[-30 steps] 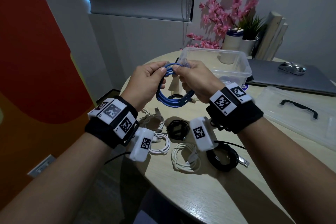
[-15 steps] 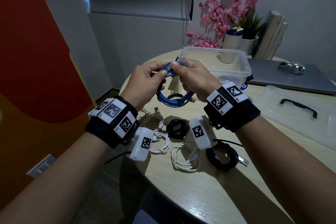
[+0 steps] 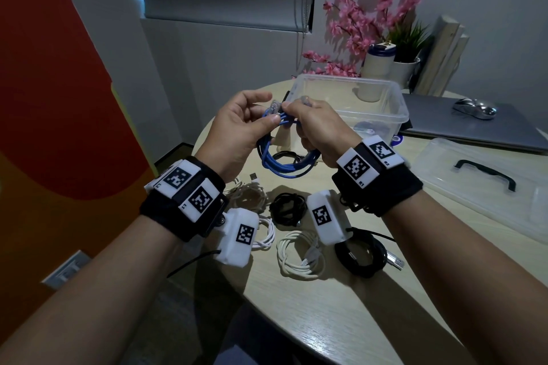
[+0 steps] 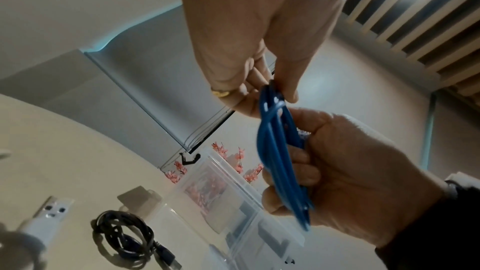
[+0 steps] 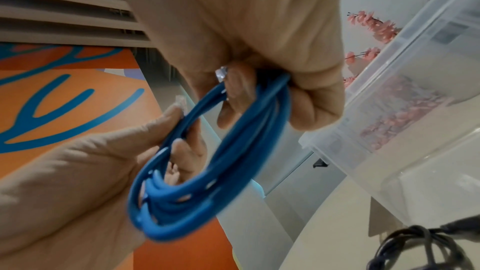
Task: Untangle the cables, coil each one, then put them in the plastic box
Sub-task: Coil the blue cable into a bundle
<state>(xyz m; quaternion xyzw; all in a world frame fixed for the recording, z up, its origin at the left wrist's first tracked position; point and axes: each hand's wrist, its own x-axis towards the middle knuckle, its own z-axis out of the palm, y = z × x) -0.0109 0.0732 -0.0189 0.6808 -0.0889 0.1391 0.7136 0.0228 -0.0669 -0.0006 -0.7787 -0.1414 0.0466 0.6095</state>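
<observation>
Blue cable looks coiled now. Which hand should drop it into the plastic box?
Probably the right hand: it grips the blue cable coil's bundled loops and sits beside the open plastic box. The left hand only pinches strands near the plug and is farther from the box.

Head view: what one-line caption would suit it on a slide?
Both hands, left and right, hold a coiled blue cable above a table, near an open plastic box.

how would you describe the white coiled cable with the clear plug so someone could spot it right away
On the round pale wooden table, look at the edge nearest the person, below the two hands. The white coiled cable with a clear plug lies between a thinner white coil and a thick black coil; only it has that plug across its loops.
</observation>
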